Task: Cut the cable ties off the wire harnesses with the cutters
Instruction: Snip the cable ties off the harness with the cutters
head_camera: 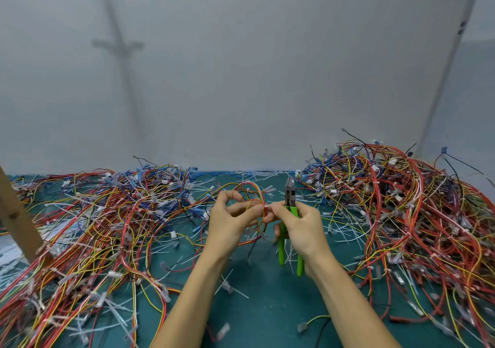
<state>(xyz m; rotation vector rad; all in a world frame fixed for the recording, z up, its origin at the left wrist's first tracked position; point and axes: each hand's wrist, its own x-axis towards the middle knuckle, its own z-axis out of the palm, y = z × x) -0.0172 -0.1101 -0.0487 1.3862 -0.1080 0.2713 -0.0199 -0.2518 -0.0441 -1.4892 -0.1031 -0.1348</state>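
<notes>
Over the middle of the green mat, my left hand [231, 220] pinches a looped wire harness [247, 188] of red, yellow and orange wires. A small white cable tie [266, 207] sits on that loop between both hands' fingertips. My right hand [300, 224] holds the green-handled cutters [289, 230] upright in its palm, grey jaws pointing up and away from the tie, while its thumb and forefinger pinch at the tie. The cutter jaws look closed and touch no wire.
A big heap of wire harnesses [101, 227] covers the left of the green mat [267, 302]. A taller heap [407, 208] fills the right. Cut white ties [345, 234] litter the mat. A wooden post [16, 214] leans at the far left. A grey wall stands behind.
</notes>
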